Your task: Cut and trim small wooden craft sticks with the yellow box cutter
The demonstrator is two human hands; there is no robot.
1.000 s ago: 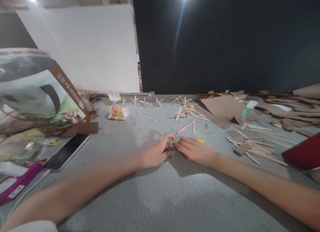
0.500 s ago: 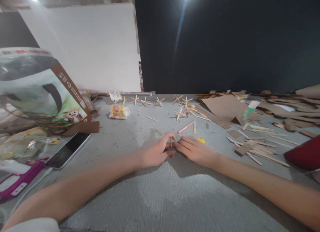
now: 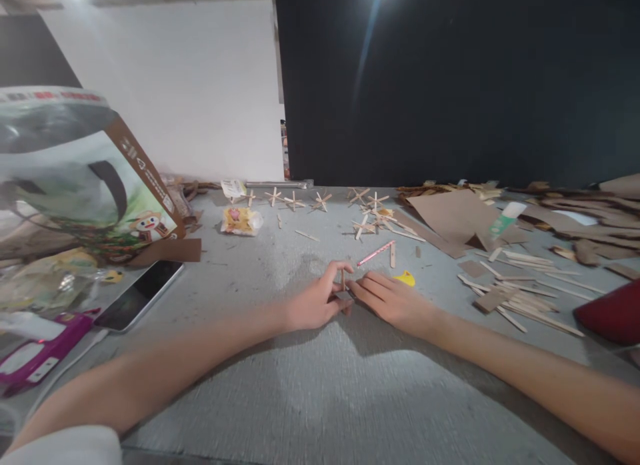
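Left hand (image 3: 320, 305) pinches a small wooden stick (image 3: 343, 279) upright, probably to steady it for the right hand (image 3: 393, 301) at its 3 o'clock. Can't tell if that one's gripping anything, palm's hidden. Yellow thing (image 3: 407, 277) at its 1 o'clock looks partly covered. Loose sticks (image 3: 537, 311) sit handy at 3 o'clock; red thing (image 3: 611, 313) beyond is cut off.

1 view from the head, forward and down over the nearby tabletop (image 3: 320, 398)

Matt bare-wood sticks (image 3: 547, 319), rough-looking tabletop (image 3: 320, 398)
The phone (image 3: 143, 293) looks smooth and glossy; the cardboard sheet (image 3: 443, 218) looks matt.
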